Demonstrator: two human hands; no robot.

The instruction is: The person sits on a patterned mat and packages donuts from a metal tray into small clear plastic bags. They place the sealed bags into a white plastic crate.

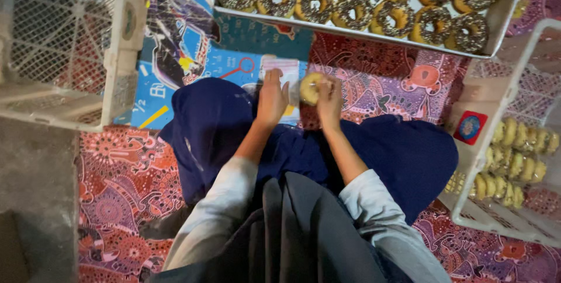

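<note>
My left hand and my right hand meet in front of my knees over the patterned floor mat. Between them is a pale glazed doughnut, partly inside a clear plastic bag. My right hand grips the doughnut. The fingers of my left hand close on the edge of the bag. Under my left hand lies a small stack of clear plastic bags. My lap is covered by dark blue cloth.
A metal tray of several sprinkle-topped doughnuts stands just beyond my hands. A white plastic crate with bagged doughnuts is at the right. Another white crate sits at the left, beside a bare concrete patch.
</note>
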